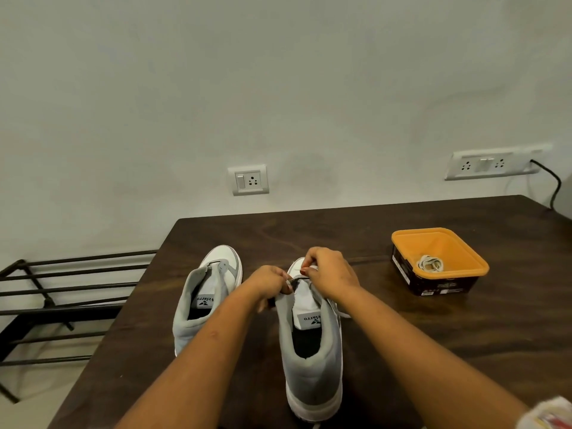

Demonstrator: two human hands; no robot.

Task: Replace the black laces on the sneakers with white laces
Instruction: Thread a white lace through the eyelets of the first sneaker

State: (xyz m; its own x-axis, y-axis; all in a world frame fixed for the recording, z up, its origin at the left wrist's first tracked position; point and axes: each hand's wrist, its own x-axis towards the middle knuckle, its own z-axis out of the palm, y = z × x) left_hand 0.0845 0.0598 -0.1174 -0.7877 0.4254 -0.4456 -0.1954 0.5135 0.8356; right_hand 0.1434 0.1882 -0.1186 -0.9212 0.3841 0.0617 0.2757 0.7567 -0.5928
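Note:
Two grey and white high-top sneakers stand on the dark wooden table [402, 335], heels toward me. The left sneaker [201, 298] stands alone with a little black lace showing near its toe. Both hands work at the lacing of the right sneaker [312, 351]. My left hand [269, 281] grips the shoe's left eyelet edge by the tongue. My right hand [328, 274] pinches a lace [306, 270] over the front of the shoe; its colour is hard to tell. A coiled white lace [430, 264] lies in an orange box [470, 258] at the right.
A black metal rack [62, 292] stands left of the table, below its edge. The wall behind carries two socket plates [249, 180], and a black cable [555, 187] hangs from the right one. The table's left edge runs close beside the left sneaker.

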